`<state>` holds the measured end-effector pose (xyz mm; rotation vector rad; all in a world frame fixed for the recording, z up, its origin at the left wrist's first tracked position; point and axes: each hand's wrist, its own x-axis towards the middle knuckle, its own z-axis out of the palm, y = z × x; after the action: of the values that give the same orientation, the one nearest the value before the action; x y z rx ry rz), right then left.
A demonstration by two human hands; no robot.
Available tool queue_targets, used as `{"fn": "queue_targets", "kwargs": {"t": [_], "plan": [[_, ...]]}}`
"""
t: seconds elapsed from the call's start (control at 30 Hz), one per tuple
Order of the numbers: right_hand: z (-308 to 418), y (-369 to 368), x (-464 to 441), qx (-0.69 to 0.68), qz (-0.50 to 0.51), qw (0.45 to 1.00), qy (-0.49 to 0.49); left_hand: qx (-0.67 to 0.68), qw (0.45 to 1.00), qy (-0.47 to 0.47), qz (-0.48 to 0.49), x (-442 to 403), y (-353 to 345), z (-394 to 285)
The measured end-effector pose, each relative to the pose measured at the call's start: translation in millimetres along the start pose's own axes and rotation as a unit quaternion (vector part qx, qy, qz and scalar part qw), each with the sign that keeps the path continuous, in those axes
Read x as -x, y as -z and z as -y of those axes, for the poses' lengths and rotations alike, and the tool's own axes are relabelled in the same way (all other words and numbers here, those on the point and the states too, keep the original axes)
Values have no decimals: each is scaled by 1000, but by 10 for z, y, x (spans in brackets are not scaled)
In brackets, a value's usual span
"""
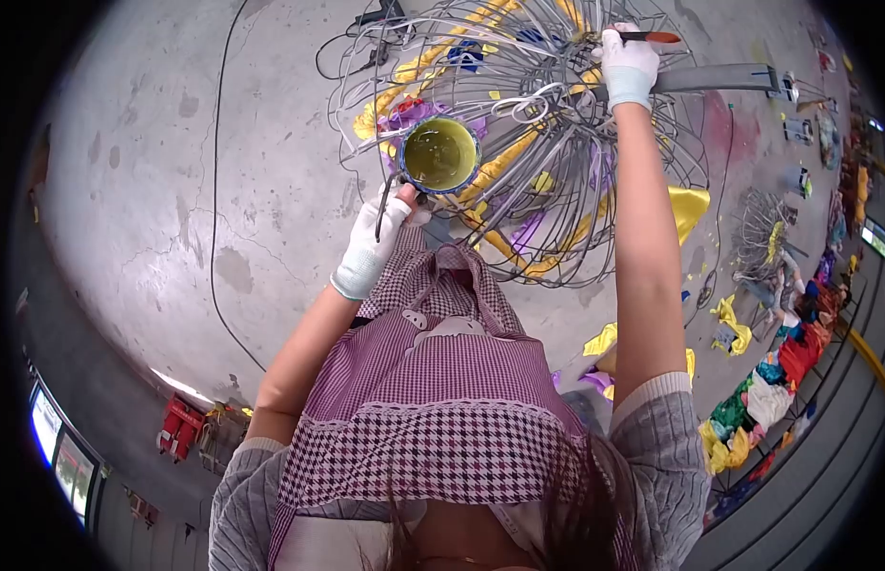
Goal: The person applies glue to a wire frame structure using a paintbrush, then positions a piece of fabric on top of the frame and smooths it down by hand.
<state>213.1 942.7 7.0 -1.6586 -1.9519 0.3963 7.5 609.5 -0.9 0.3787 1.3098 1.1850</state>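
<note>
My left hand [374, 233], in a white glove with bare fingertips, is closed on the side of a small can [440, 155] with a blue rim. Yellowish-green liquid lies inside the can, and a dark thin handle hangs by the fingers. Farther out, my right hand [631, 65], gloved too, is closed on a paintbrush [654, 37] with a reddish-orange handle end; its bristles are hidden. That hand is over the top of a large round wire frame [547, 124], close to its centre where the wires gather. Yellow and purple cloth strips are wound among the wires.
A grey bar [714, 78] sticks out from the frame to the right. A black cable [215, 190] runs along the concrete floor at left. A smaller wire frame [768, 233] and heaps of coloured cloth [771, 400] lie at right. Yellow cloth [688, 211] lies beside the frame.
</note>
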Motion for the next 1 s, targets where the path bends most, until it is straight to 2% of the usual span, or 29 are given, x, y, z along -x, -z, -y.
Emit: {"fn": "queue_targets", "kwargs": {"t": [0.1,0.3,0.43,0.47,0.63,0.77,0.8,0.9,0.93,1.0], "plan": [[150,107,-81,-62,107,984,-131,12,1000,-5,-6,-40,-16,-36],[153,81,-147,-15,35,998,-53,25,999,-4,-22,-39,16,-115],[366,282,-223,99,111,977,-156,26,999,-1,-21,-56,39,-154],[316,253,-236,99,111,977,-155,27,999,-1,-21,-61,47,-129],[9,48,-364,79,45,994,-65,44,999,-7,4,-87,144,-58],[181,322,-169,-180,141,964,-134,21,999,-17,19,-89,193,-54],[427,535,9,-216,119,959,-142,23,999,-18,22,-93,184,-63],[224,1025,430,-328,83,930,-142,25,999,-8,-18,-58,149,-129],[104,1187,659,-373,30,919,-125,26,999,-5,-30,-60,142,-148],[112,1537,1099,-369,-73,922,-97,19,1000,-8,-23,-80,158,-150]]}}
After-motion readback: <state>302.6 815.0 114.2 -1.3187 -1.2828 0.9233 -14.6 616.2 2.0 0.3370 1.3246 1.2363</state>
